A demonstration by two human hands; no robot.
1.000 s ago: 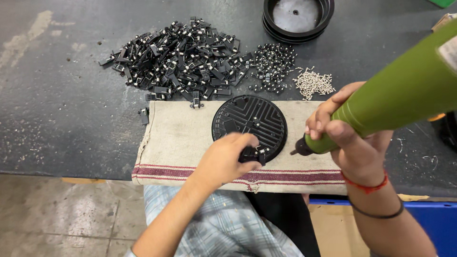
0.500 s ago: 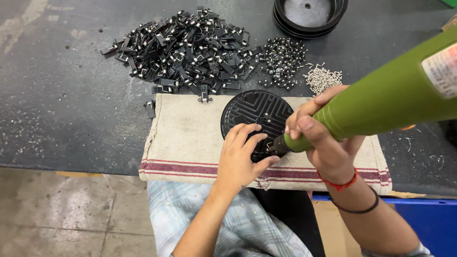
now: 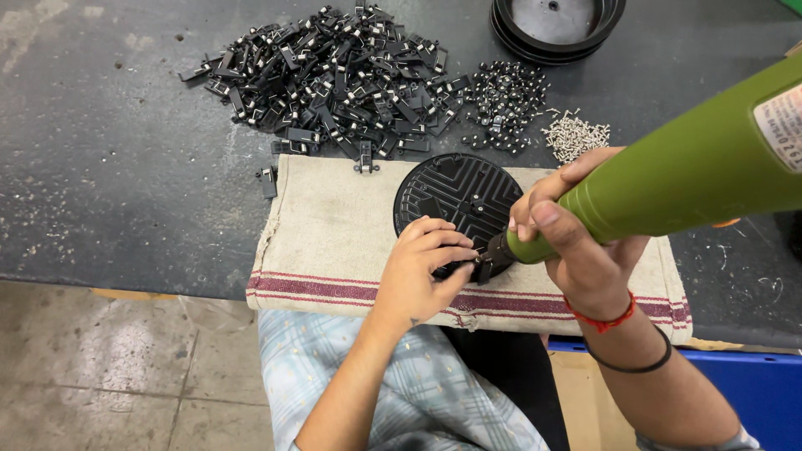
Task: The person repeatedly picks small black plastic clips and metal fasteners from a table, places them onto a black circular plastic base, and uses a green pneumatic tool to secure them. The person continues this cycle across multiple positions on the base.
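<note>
Nearest me, my left hand [image 3: 422, 271] is curled with the fingertips pinched on a small black clip [image 3: 482, 269] at the near edge of the round black disc [image 3: 455, 200]. My right hand [image 3: 576, 242] is wrapped tight around the nose of a green power screwdriver [image 3: 685, 179], whose dark tip meets that clip; I think the bit sits on a screw there, but the spot is too small and shadowed to be sure. A red band and a black band circle the right wrist. The disc lies flat on a beige cloth [image 3: 334, 242] with red stripes along its near hem, spread at the desk [image 3: 109, 184] edge. Beyond the cloth lies a big heap of black clips [image 3: 326, 75], then a smaller pile of dark screws [image 3: 504, 104] and a little pile of silver screws [image 3: 575, 136] just beside it. Farthest off, a stack of black round trays [image 3: 555, 25] sits at the desk's back.
</note>
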